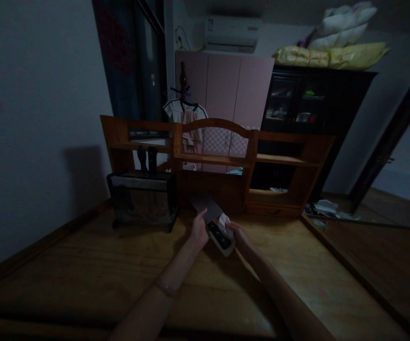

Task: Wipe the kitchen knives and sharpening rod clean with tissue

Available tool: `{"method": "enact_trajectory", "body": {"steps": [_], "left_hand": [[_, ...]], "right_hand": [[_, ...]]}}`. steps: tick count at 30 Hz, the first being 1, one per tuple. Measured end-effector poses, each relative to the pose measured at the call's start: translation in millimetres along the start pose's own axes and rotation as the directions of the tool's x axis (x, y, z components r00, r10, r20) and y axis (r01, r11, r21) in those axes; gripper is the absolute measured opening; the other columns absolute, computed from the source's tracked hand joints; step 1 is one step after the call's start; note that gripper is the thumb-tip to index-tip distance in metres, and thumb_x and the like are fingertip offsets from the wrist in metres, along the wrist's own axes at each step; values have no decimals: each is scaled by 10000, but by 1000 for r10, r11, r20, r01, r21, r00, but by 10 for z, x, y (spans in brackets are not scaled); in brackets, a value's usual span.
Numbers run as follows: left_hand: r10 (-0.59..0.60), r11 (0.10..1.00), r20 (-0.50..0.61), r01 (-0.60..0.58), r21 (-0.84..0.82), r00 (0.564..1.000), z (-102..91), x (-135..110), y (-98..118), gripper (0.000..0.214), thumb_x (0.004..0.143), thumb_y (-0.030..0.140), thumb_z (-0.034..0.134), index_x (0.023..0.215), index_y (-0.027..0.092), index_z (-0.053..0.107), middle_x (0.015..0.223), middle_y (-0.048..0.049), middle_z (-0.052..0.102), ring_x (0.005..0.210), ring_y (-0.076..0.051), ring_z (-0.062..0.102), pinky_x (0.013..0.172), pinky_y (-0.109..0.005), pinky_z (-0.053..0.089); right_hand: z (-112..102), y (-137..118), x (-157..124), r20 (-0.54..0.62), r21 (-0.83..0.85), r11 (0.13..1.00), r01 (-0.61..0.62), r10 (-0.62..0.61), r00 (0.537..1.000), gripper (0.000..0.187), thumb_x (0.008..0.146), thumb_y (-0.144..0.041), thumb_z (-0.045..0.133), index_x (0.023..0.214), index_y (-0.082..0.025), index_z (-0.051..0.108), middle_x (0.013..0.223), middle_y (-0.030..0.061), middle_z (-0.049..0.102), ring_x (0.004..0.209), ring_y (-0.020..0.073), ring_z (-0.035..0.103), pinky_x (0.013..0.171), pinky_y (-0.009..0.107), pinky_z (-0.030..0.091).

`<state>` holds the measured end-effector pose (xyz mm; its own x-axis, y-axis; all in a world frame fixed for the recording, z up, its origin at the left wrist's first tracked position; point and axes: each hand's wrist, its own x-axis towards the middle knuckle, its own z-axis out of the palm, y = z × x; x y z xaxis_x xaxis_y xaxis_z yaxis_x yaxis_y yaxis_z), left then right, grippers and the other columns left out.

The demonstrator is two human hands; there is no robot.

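A cleaver with a wide grey blade (205,204) and a black riveted handle (219,235) is held above the wooden surface, its blade pointing away and to the left. My left hand (200,232) is closed on it where blade and handle meet. My right hand (238,234) pinches a white tissue (225,222) against the handle, and part of the white material shows beneath the handle. On the left stands a dark-framed knife holder (143,182) with clear sides; two black handles (147,159) rise from its top.
Behind my hands, a wooden shelf unit (214,160) borders the wooden bed-like surface (155,274). A wall (41,118) closes the left side. Farther back are a pink wardrobe (222,90), a clothes stand (183,76) and a black cabinet (318,99). The room is dim.
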<state>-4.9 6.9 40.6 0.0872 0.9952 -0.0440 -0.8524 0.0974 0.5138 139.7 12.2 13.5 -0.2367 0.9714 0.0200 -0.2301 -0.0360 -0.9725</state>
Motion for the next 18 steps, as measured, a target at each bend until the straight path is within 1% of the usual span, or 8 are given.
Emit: {"method": "enact_trajectory", "body": {"steps": [3,7,9,13,18], "left_hand": [[22,1000,4,-22,2,1000,-24,7,-9,289,781,277,595,1018,112,615,885,-79,702,802,-221,666,793,-328,486],[29,1000,9,-29,-1,1000,-58,38,-25,295,773,279,607,1019,116,614,896,-76,701,805,-216,665,794,-322,485],[25,1000,29,-25,-4,999,-77,56,-29,296,771,283,611,1014,114,614,897,-80,700,807,-215,665,794,-322,485],[-16,1000,110,17,-8,994,-95,64,-31,306,782,294,601,1022,104,615,910,-95,696,814,-221,664,796,-332,486],[-22,999,104,25,-20,994,-66,37,-47,289,785,292,599,1012,114,609,896,-85,694,790,-206,660,788,-321,486]], "right_hand": [[2,1,-7,-8,76,997,-26,27,1000,220,643,-313,625,775,-140,657,696,43,697,618,191,618,608,277,442],[1,9,-12,25,154,986,-63,60,998,227,640,-290,616,790,-126,661,724,55,706,615,186,621,634,285,459],[-3,12,-3,27,173,983,-66,63,998,219,633,-282,617,780,-126,662,709,51,703,599,178,616,632,282,460],[-22,16,24,6,137,988,-66,66,998,233,625,-289,616,788,-131,665,713,46,704,607,181,616,625,276,452],[-71,35,47,-28,67,996,-63,65,998,259,628,-332,605,773,-126,667,705,49,702,613,192,615,606,275,435]]}}
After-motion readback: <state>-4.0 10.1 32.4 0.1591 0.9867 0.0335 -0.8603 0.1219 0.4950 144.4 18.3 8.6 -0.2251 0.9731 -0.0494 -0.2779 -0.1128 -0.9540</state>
